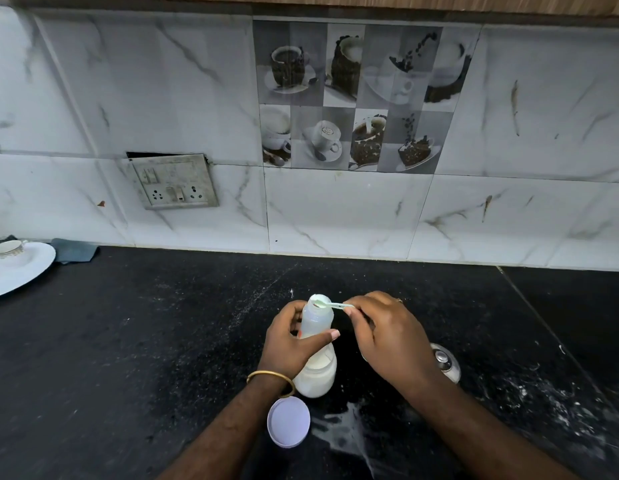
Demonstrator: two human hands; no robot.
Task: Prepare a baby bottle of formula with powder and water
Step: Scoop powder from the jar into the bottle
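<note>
Lid (288, 422): round, pale lilac, flat on the black tabletop (128, 358), nearest the viewer, just beside the left wrist. White splash (349, 434) of spilled liquid on the tabletop to its right

Bottle (316, 348): clear plastic, upright at centre, open at the mouth, bottom part filled with milky white liquid, upper part cloudy and empty

Left hand (294, 341): wrapped around the bottle's middle, thumb across the front, holding it steady

Right hand (387, 334): fingertips pinched shut on the handle of a small pale green scoop (327, 304), its bowl resting at the bottle's mouth

Step in hand, as judged: tipping powder into the bottle. Done well by keeping the bowl centred over the opening, bottle held upright, scoop turned slowly so nothing falls outside the rim

Metal knobbed object (446, 363): partly hidden behind the right hand, purpose unclear

Far left: white plate (34, 268) carrying a cup (10, 249); dark cloth (74, 251) by the tiled wall
</note>
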